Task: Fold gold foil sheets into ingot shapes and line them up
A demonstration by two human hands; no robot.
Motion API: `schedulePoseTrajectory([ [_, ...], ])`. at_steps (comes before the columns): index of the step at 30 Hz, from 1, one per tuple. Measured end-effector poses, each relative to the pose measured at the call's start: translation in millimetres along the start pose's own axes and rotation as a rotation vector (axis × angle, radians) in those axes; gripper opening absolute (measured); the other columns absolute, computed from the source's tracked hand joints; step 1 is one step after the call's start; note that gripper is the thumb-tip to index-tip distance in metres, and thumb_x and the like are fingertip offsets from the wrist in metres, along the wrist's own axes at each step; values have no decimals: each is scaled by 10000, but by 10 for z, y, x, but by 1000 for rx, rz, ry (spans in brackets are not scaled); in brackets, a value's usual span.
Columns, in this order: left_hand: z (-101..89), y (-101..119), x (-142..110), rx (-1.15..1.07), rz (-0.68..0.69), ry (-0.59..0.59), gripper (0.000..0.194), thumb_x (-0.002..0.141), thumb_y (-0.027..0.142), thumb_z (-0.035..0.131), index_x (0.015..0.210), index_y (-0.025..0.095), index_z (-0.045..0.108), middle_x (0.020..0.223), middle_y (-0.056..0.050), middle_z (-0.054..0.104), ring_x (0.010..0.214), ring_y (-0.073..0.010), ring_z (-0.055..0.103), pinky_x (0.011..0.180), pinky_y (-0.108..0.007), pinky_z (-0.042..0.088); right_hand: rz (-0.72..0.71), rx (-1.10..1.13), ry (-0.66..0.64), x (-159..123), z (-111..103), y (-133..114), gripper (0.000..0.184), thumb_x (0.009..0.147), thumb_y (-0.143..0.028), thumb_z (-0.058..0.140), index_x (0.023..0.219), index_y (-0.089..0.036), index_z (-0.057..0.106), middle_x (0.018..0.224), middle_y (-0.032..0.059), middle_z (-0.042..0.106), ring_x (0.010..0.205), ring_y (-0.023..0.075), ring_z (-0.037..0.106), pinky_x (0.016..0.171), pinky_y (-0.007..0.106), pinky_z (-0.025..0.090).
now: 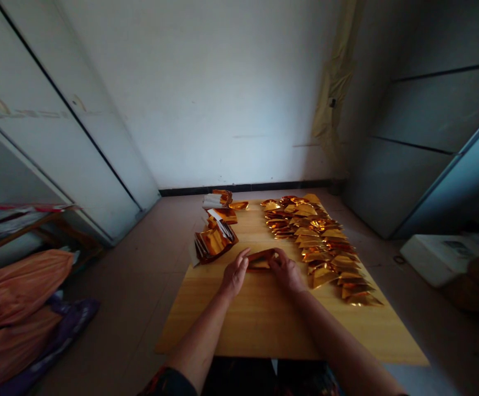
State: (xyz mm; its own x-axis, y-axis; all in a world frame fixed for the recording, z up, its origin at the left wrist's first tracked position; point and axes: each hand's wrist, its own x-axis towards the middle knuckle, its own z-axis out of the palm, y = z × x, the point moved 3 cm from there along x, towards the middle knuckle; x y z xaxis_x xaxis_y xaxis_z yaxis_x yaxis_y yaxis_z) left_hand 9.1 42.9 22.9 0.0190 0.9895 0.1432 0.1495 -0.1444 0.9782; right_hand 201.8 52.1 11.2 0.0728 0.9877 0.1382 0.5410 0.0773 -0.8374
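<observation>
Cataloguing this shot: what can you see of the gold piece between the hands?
The gold piece looks like shiny, folded foil, open on top, with amber rims around a brighter middle. Long and narrow, it sits crosswise over the table, the left hand against one end, the right hand gripping the other. Its underside is hidden.

Head-worn camera looks forward, down at hands [259, 272].

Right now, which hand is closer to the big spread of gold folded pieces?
Right. The right hand is close beside the gold folded pieces; the left hand is farther away, across the foil piece between the hands.
</observation>
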Motion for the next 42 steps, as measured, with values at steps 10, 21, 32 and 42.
schedulePoseTrajectory([
  [10, 153, -111, 58, 262, -35, 241, 588, 664, 179, 700, 1216, 305, 541, 715, 28, 613, 667, -151, 570, 696, -216, 410, -40, -368, 21, -51, 100, -5, 488, 752, -150, 468, 1240, -156, 480, 898, 80, 669, 814, 203, 603, 751, 293, 405],
  [21, 245, -176, 57, 797, 61, 62, 445, 760, 108, 552, 1193, 212, 544, 1096, -62, 609, 1000, -176, 575, 891, -283, 445, -11, -573, -101, 23, 112, -60, 499, 789, -182, 488, 1286, -154, 450, 1048, 110, 660, 947, 206, 602, 824, 285, 386],
  [32, 253, -168, 44, 883, 117, 43, 408, 766, 105, 538, 1165, 191, 555, 1065, -60, 607, 979, -169, 581, 880, -276, 464, -58, -665, -55, -10, 132, -138, 388, 824, -168, 446, 1211, -165, 477, 1057, 98, 638, 956, 196, 587, 788, 283, 363],
  [42, 290, -133, 1, 983, 199, 43, 243, 771, 94, 523, 974, 180, 627, 1083, -75, 562, 982, -169, 560, 907, -287, 454, -107, -608, -38, 15, 101, 14, 116, 841, -255, 494, 939, -197, 513, 972, 53, 611, 860, 181, 580, 762, 266, 351],
])
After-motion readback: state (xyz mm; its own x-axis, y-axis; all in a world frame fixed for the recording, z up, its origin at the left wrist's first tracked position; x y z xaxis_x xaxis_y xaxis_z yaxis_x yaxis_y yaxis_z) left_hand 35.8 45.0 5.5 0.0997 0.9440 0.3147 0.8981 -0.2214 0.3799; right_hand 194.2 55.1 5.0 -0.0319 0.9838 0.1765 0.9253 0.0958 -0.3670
